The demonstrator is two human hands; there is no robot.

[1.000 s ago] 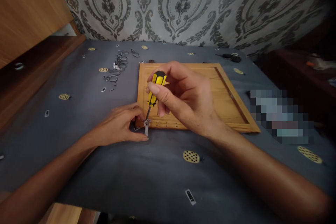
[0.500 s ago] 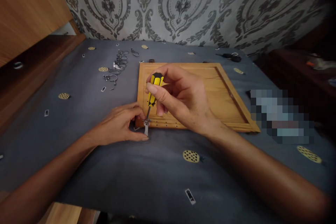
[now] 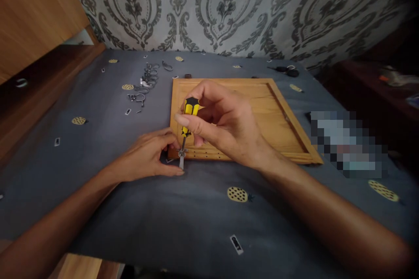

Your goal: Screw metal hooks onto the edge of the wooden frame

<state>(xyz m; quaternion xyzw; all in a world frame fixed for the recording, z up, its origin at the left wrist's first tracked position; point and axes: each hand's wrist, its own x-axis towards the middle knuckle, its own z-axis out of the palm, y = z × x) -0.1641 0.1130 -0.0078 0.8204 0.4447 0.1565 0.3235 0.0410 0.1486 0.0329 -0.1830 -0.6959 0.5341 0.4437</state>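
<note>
A framed wooden panel [image 3: 242, 96] lies on the dark blue patterned cloth. At its near left corner sits a small metal fitting [image 3: 181, 159], its lower end sticking out past the panel's edge. My left hand [image 3: 150, 157] grips this fitting between thumb and fingers. Between the thumb and fingers of my right hand [image 3: 225, 126] is a yellow and black screwdriver [image 3: 190, 109], almost upright, its tip down at the fitting. Whether a screw is under the tip is too small to tell.
Several metal fittings [image 3: 149, 76] lie behind my left hand on the cloth [image 3: 157, 218]. Black-handled scissors [image 3: 288, 70] rest at the back right. A pixelated object [image 3: 347, 144] is right of the panel. A wooden cabinet [image 3: 39, 13] stands at the left.
The screwdriver's handle has tipped slightly left and now stands more upright, and my right thumb has shifted left across it. My left hand keeps its grip on the fitting.
</note>
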